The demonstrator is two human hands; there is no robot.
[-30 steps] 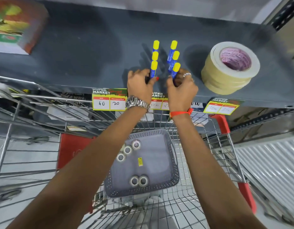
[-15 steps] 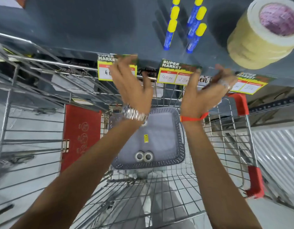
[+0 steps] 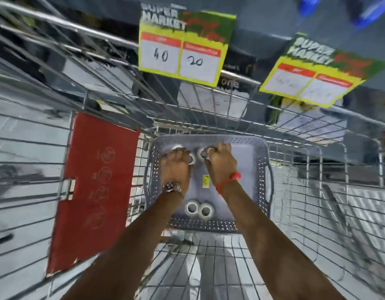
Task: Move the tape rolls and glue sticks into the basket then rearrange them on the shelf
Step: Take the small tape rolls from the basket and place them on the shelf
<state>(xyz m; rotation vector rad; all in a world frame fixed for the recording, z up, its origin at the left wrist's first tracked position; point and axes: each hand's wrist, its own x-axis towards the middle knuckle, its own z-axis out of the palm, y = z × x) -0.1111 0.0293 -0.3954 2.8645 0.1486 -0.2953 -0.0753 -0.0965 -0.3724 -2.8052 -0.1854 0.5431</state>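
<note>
A grey perforated basket (image 3: pixel 262 176) sits in the shopping cart. Both of my hands are down at its far end, among small clear tape rolls. My left hand (image 3: pixel 176 164) is curled over a tape roll (image 3: pixel 193 159), and another roll (image 3: pixel 176 147) peeks out beyond its fingers. My right hand (image 3: pixel 220 162) has its fingers closed on a tape roll (image 3: pixel 202 153). Two more tape rolls (image 3: pixel 198 209) lie side by side at the basket's near end. Blue glue sticks (image 3: pixel 363 11) show blurred on the shelf at the top right.
The wire shopping cart (image 3: pixel 230 256) surrounds the basket, with a red flap (image 3: pixel 94 191) on its left wall. Price tags (image 3: pixel 183 46) hang from the grey shelf edge above the cart's far rim. A second tag (image 3: pixel 317 72) hangs to the right.
My hands left the glue sticks on the shelf, dropped over the cart rim and reached into the basket onto the far tape rolls. The view tilted down.
</note>
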